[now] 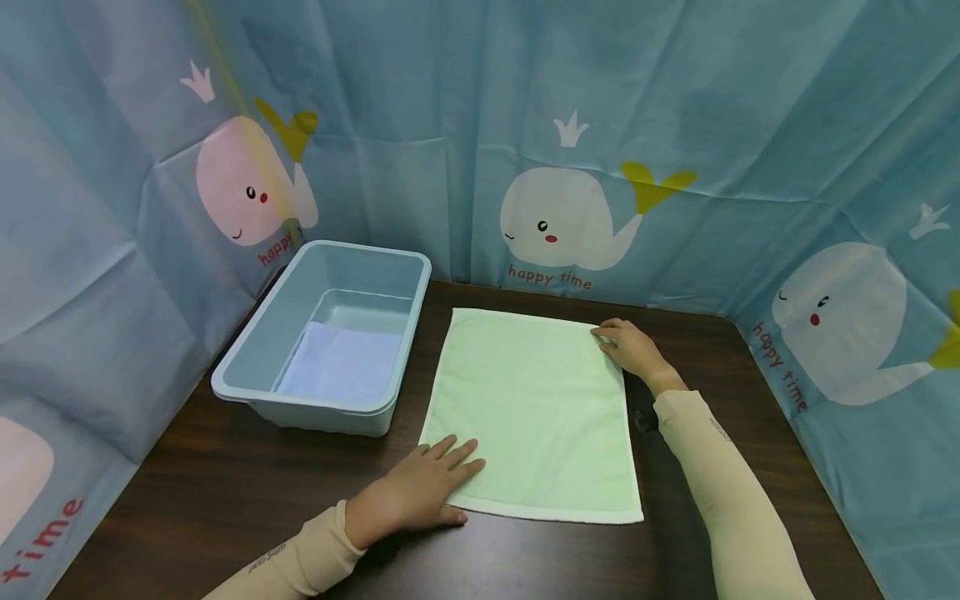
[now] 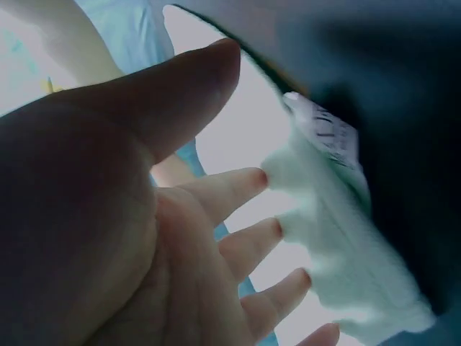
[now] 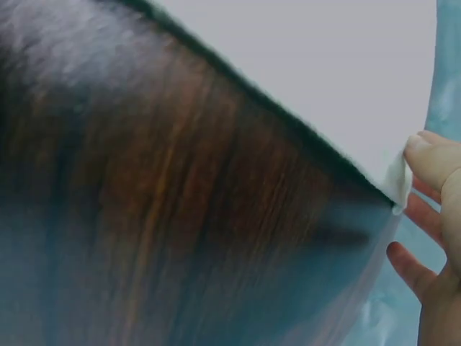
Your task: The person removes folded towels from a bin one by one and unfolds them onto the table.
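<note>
Extending seemingly under left grip (image 1: 422, 490): cloth (image 1: 534, 408)

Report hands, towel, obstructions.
Left hand resting on spread-out green towel, near-left corner. Right hand pinching far-right corner. Basin apart, left of towel; no obstruction seen.

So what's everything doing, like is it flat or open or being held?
Green towel: spread out on the table, far right corner pinched.
Left hand: resting on the towel's near left corner, fingers spread.
Right hand: pinching that far corner.
Basin: upright, no lid on.
Pale blue cloth: lying flat in the basin.
Whale curtain: hanging, creased.
</note>
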A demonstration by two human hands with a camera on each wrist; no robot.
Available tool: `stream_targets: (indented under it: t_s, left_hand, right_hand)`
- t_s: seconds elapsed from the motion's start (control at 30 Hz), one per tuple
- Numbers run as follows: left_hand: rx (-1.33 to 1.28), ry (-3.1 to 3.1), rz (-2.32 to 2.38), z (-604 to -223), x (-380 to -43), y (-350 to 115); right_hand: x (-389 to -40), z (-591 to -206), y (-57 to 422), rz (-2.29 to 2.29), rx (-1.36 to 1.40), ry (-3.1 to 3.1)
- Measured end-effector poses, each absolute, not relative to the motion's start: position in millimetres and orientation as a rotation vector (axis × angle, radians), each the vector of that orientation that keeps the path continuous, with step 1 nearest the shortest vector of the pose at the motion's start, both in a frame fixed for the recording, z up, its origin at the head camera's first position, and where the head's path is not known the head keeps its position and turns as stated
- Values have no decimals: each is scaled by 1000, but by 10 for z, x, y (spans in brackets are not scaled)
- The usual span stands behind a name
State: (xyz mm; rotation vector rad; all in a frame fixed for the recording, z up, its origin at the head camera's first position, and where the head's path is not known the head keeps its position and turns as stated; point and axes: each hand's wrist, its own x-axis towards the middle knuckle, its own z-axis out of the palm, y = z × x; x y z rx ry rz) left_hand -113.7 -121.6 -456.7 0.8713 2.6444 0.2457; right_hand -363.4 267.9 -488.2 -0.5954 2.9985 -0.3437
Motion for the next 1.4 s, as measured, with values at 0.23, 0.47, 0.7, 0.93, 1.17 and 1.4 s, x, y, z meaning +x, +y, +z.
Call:
stream_targets:
  t_s: [0.23,0.47,0.7,0.93,1.17,1.4]
  left_hand:
    - [865,2657,246,-4567,-1195,-1235]
    - [832,2648,284,-4575,-1229,-1254]
    - [806,2645,321,-4579,-1265,-1290]
    - [786,2620,363,-4567,-1275,-1305]
    - [747,2617,358,-4563,-1322,-1328]
    - [748,2638,342,-4591,-1381,-1345]
  right_hand:
    - [-3705,-4869,2614,-299,-580,2976]
    - [-3714,-4834,2536,-284,-545,2925]
    - [-3754,-4854,2497,-300,-540,2902]
    - [-3806,-4853,2465,-315,-493,2858]
    - [-3863,-4835,2403,-331,-465,2824]
    - [-3887,-4826,2355,-338,-465,2811]
